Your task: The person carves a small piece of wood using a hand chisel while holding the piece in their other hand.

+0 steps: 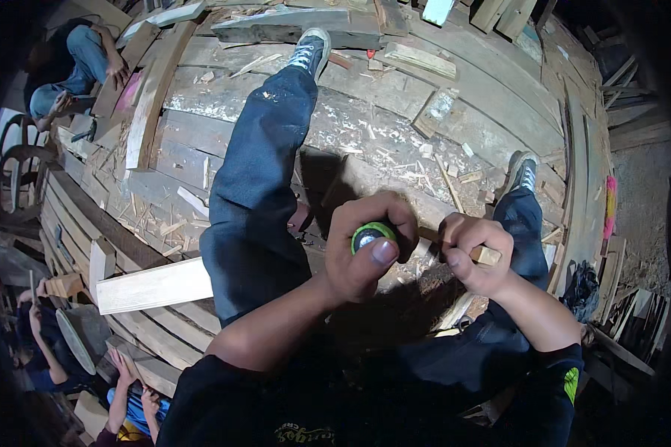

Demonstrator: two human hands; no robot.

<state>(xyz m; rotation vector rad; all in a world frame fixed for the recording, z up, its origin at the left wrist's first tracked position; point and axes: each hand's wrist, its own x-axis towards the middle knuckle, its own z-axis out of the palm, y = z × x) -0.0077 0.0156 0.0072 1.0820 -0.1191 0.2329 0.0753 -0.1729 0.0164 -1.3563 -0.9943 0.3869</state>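
My left hand [344, 257] is wrapped round a green and black handle [376, 226] with a round, shiny metal end cap, seen end-on, like a chisel's. The thumb lies across its top, and whatever part lies below is hidden. To its right, my right hand [479, 249] is closed round a wooden handle [487, 255], whose pale squared end sticks out of the fist. The tool's other end is mostly hidden, so I cannot tell its kind. Both hands are above a dark shadowed area between my legs, where the work surface is hard to make out.
Wood chips and offcuts litter the plank floor [335, 112]. A pale board [156, 287] lies by my left leg, a long beam [159, 97] farther left. A black plastic bag [580, 292] is at the right. Other people [89, 56] sit at the far left and lower left.
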